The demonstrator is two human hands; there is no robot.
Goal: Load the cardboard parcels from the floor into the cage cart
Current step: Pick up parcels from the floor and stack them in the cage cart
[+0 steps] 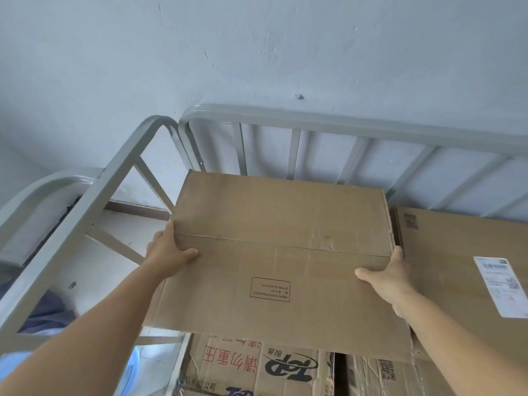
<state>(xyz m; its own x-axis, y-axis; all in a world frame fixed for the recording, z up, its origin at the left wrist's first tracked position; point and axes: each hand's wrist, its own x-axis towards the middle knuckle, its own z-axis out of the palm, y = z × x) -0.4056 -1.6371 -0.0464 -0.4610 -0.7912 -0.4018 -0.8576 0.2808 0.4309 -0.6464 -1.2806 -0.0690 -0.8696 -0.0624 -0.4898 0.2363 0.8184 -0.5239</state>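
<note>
Inside the cage cart (314,121), cardboard parcel (280,252) between left hand (167,252) and right hand (391,278)

The large flat brown cardboard parcel (280,252) is matt, creased paperboard with a dented seam. Behind it, the grey painted metal cage cart (314,121) looks smooth, dull. Below it, the printed cardboard box (257,364) is torn, rough-edged.

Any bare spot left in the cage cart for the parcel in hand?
Little. The right hand is squeezed between the held plain brown cardboard parcel and the labelled brown box. Printed boxes fill below. Only gap: behind the parcel, before the grey metal back rail. Left hand side faces the open side frame.
</note>
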